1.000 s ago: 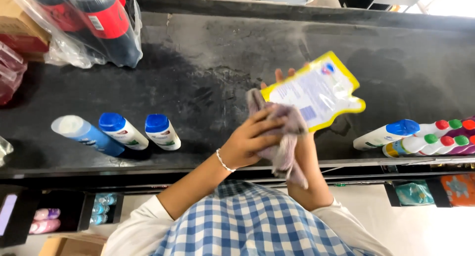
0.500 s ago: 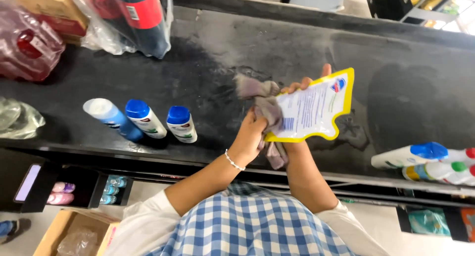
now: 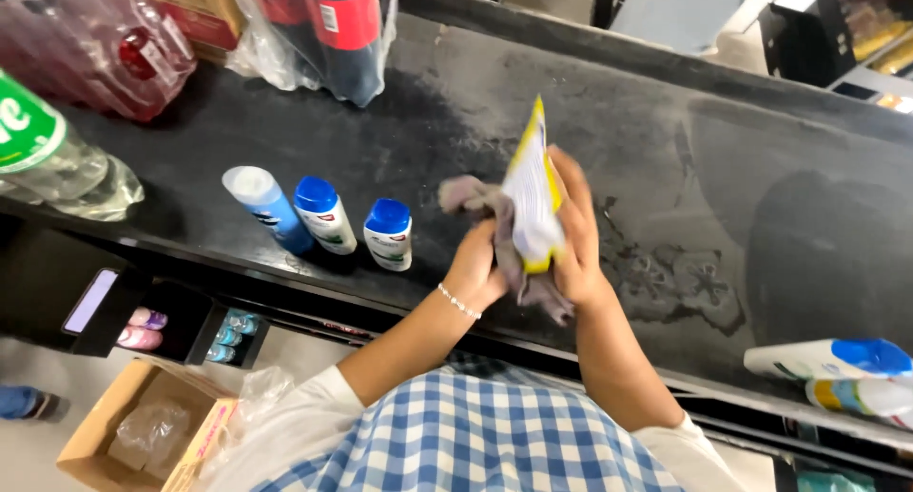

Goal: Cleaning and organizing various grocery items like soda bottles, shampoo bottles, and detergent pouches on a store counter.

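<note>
Head view: right hand (image 3: 580, 240) grips the yellow-edged pouch (image 3: 533, 192) edge-on, long axis pointing far; left hand (image 3: 475, 269) presses a grey cloth (image 3: 504, 240) against its left face.

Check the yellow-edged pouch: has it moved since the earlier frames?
Yes. The pouch, earlier flat-faced, now stands edge-on between both hands, above the black belt.

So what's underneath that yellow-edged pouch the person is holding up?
A crumpled grey cloth bunches against the pouch, gripped by the left hand, its end hanging below at the right hand. Beneath lies the dark, smeared counter. The pouch's far face and the right palm are hidden.
</note>
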